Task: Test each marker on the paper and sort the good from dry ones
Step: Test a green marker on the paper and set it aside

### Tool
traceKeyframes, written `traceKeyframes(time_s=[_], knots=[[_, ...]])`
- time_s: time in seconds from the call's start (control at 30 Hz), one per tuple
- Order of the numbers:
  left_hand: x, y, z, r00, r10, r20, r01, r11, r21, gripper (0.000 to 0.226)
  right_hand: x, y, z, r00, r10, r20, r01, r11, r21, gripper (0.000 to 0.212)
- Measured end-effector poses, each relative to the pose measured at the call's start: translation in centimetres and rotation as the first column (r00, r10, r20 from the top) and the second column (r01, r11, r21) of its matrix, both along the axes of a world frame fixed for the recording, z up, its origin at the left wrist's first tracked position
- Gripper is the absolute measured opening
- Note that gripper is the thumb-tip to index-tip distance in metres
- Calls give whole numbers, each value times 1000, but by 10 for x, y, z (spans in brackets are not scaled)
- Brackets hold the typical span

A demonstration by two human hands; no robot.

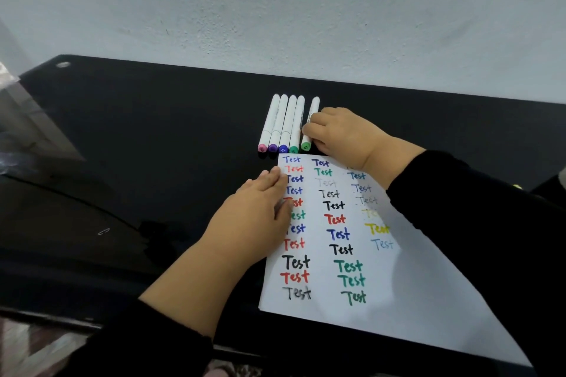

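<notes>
Black sleeves cover both forearms over the glossy black table (153,138). Left hand (254,217) lies flat, fingers straight, pressing the white paper (398,300) of coloured "Test" words. Right hand (340,131), at the far edge, curls around a light-green-capped marker (309,128), just right of four white markers (281,125) lying touching in a row.

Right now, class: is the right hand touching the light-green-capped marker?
Touching. The head view shows the right hand with fingers on the light-green-capped marker, no gap.

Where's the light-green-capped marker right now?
In the head view, the light-green-capped marker lies rightmost in the marker row above the paper, gripped by the right hand.
</notes>
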State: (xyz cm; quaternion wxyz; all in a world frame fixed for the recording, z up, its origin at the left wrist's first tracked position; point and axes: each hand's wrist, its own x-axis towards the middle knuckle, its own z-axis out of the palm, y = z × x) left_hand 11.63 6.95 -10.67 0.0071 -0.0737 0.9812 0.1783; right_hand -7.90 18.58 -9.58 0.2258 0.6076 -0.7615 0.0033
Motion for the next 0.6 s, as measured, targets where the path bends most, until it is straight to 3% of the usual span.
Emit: traceKeyframes(time_s=[0.07,0.17,0.27,0.33,0.4,0.5,0.6], knots=[[0,-1,0,1000,2,3,-2,1000,4,54,2,4,0,1000,8,-5,-9,996,-90,12],[0,-2,-1,1000,3,18,-3,1000,1,55,11,16,2,999,-42,11,43,969,-242,24],[0,0,2,999,15,35,-15,1000,-5,55,35,29,5,975,-146,168,207,873,-441,15],[2,2,6,998,44,43,-44,999,3,56,60,38,9,887,-154,435,390,755,-528,15],[3,5,11,996,76,37,-77,997,15,57,88,45,14,745,-68,664,549,629,-550,20],[10,11,18,994,108,-19,-106,992,68,61,125,55,20,597,111,795,674,469,-571,32],[20,20,27,988,119,-101,-103,983,150,69,150,64,24,486,275,830,745,367,-557,28]])
